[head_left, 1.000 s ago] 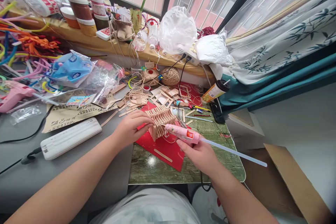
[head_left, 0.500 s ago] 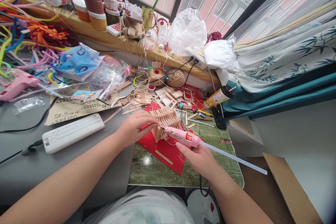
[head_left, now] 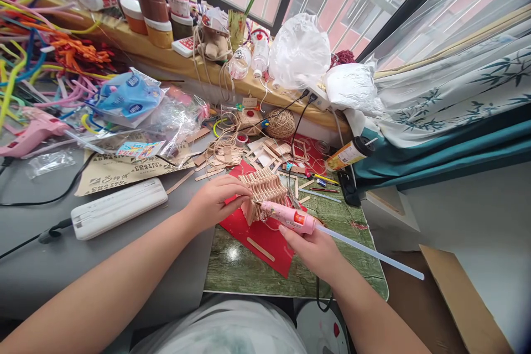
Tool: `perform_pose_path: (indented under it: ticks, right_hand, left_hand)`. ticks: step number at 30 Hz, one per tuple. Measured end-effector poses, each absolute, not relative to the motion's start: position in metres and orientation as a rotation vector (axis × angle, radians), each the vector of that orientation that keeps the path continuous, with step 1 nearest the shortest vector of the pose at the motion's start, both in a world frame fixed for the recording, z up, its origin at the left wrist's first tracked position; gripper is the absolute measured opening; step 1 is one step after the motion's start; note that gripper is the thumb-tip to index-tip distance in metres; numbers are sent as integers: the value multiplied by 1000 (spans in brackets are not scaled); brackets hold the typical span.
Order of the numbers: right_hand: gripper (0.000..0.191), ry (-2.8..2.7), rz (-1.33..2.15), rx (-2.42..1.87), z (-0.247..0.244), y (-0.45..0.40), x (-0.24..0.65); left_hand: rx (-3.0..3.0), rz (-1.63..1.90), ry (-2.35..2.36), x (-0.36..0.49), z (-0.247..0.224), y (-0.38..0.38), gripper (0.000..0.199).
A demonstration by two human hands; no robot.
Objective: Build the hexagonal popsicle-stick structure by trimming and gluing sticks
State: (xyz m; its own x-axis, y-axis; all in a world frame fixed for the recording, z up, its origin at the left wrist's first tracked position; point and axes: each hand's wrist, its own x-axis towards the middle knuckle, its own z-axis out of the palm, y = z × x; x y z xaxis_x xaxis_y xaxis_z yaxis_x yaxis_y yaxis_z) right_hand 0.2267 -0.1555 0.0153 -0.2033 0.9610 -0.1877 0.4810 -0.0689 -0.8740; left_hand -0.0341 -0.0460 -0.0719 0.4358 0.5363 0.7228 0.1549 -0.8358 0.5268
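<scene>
Grip on the left met the work directly: the left hand [head_left: 219, 199] had its fingertips and thumb bent in at the left end of the woven wooden-stick piece [head_left: 269, 188], touching it, though whether they pinched a stick or only steadied the edge I could not tell. Farther left, on the grey part of the table [head_left: 174, 271], lay a spare pink glue gun [head_left: 33, 133], a brown abrasive sheet [head_left: 124, 177] and a white power strip [head_left: 119, 208].

Between the two hands sat the stick piece, over a red sheet [head_left: 276, 263], its long axis seeming to run roughly across, left to right. Nearer the person, one flat stick [head_left: 260, 249] lay alone on the red.

On the right, the other grip was closed around a pink glue gun [head_left: 288, 217] — the right hand [head_left: 317, 251] stood lower and apart from the piece. The gun's long axis slanted up and leftward, nozzle at the piece's near left side, close beside the left fingertips; contact was too fine to judge. Of the two, the left hand was nearer — a clear glue stick [head_left: 373, 253] trailed behind the gun, down to the right.
</scene>
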Motion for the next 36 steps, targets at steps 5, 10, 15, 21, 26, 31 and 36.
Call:
perform_pose_path:
  ticks: [5, 10, 15, 21, 26, 31, 36]
  right_hand:
    - [45, -1658, 1308, -1536, 13, -156, 227]
    - [46, -1660, 1299, -1518, 13, -155, 227]
    - [44, -1665, 1310, -1481, 17, -154, 226]
    - [46, -1669, 1291, -1526, 20, -154, 227]
    - [48, -1635, 1219, -1637, 11, -159, 233]
    - [52, -1408, 1118, -1702, -7, -166, 261]
    - [44, -1534, 847, -1676, -9, -151, 334]
  left_hand:
    - [2314, 1364, 585, -35, -73, -45, 16]
    - [2328, 1343, 591, -35, -73, -45, 15]
    - [2316, 1345, 597, -35, -73, -46, 16]
    - [2306, 1343, 595, -35, -74, -46, 16]
    - [2304, 1347, 591, -35, -73, -46, 16]
    - [2288, 1327, 603, -35, -73, -47, 16]
    - [2289, 1310, 608, -35, -73, -48, 15]
